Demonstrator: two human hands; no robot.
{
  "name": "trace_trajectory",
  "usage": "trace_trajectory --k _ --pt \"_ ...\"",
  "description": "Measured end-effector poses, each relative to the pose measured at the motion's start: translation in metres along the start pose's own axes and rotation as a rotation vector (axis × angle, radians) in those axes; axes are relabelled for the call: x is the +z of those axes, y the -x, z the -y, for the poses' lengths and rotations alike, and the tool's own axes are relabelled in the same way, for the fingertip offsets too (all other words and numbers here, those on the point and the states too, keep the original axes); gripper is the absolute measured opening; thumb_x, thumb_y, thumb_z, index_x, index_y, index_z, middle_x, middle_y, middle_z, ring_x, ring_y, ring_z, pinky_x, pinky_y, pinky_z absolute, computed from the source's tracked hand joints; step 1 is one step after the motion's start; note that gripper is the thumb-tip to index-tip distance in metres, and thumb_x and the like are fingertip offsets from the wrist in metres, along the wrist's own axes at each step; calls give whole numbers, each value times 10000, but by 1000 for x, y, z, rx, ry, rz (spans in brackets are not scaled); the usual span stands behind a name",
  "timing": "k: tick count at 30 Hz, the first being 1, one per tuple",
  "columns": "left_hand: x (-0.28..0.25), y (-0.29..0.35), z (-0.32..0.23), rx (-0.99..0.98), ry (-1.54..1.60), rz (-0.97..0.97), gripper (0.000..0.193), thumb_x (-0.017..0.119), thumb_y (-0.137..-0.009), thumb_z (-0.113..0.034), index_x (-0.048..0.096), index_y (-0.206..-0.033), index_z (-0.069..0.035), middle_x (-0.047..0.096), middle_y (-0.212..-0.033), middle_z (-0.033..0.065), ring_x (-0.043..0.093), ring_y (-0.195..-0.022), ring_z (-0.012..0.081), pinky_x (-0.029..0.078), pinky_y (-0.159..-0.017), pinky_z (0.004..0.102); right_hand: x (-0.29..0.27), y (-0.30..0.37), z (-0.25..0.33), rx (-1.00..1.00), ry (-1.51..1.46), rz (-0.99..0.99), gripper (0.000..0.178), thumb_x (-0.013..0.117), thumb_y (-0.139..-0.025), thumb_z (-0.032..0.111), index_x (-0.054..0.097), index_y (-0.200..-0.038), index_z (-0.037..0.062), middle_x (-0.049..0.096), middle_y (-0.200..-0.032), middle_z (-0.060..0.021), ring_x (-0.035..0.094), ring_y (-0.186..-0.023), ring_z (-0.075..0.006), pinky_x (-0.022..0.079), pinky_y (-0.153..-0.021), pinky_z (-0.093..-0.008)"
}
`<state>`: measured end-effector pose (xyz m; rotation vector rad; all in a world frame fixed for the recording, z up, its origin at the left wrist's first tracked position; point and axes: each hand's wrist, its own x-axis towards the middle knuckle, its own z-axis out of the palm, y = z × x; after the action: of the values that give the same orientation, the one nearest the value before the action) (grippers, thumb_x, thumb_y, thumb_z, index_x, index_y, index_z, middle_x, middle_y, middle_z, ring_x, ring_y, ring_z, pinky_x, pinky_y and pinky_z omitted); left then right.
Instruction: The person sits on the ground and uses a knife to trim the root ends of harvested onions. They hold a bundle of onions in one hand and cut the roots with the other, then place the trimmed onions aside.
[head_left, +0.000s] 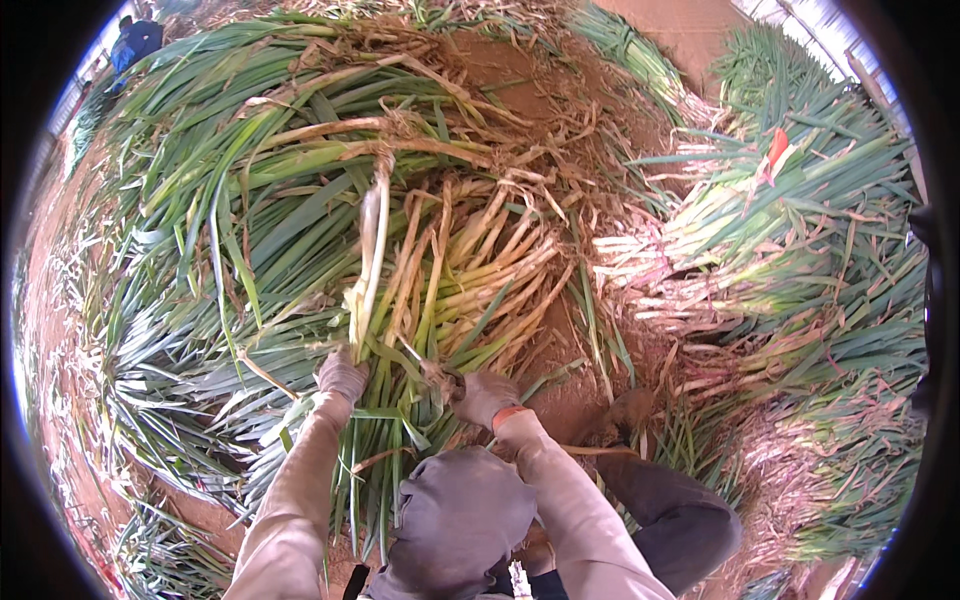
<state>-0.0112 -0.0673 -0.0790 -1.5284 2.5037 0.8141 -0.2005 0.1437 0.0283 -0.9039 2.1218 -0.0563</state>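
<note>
My left hand (343, 378), in a pale glove, is closed around the leafy part of a long green onion (372, 240). Its pale stalk and root end stand up away from me. To the right, my gloved right hand (485, 397) is closed, with a withered brownish leaf strip (436, 378) at its fingertips; the fingers are partly hidden. Both hands are just above my knee, over green leaves hanging between my forearms. Beyond them lies a loose heap of green onions (490, 270), yellowish stalks toward the right and green tops toward the left.
Bundled green onions (800, 230) lie in a long row on the right, with an orange scrap (777, 150) on top. Reddish soil (520, 85) shows between the heaps, strewn with dry leaves. A person in blue (138, 42) is at the far left.
</note>
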Motion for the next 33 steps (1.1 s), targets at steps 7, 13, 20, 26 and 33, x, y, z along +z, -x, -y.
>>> trace_trajectory --k 7,13,20,26,33 --pt "12 25 26 -5 339 89 438 742 -779 -331 661 -1081 -24 710 -949 232 679 -895 402 528 -819 457 18 5 0 -104 43 20 645 488 -894 629 745 -1003 47 712 -937 -248 711 -907 -389 549 -805 -474" --pt "12 32 28 -81 441 181 433 745 -771 -358 666 -1008 -4 695 -927 254 677 -891 394 527 -801 451 12 -2 10 -155 133 68 655 475 -892 654 747 -943 60 715 -867 -216 721 -855 -359 549 -758 -462" --pt "24 30 37 -57 516 190 324 747 -785 -282 676 -956 -15 699 -828 146 649 -725 282 521 -714 397 -28 -83 10 50 38 -29 626 401 -958 609 728 -960 76 706 -810 -151 701 -756 -289 540 -674 -416" --pt "24 36 35 -91 842 245 264 758 -797 -210 661 -967 -34 618 -769 3 512 -678 111 461 -617 300 -77 -118 22 102 -11 -110 691 414 -941 626 710 -879 5 690 -705 -134 699 -698 -300 538 -662 -431" --pt "20 36 39 -99 691 255 295 777 -809 -191 666 -1020 -17 647 -859 -2 549 -749 118 489 -691 301 -88 -160 26 131 -200 -113 630 446 -917 608 709 -892 36 691 -749 -123 669 -686 -276 522 -648 -408"
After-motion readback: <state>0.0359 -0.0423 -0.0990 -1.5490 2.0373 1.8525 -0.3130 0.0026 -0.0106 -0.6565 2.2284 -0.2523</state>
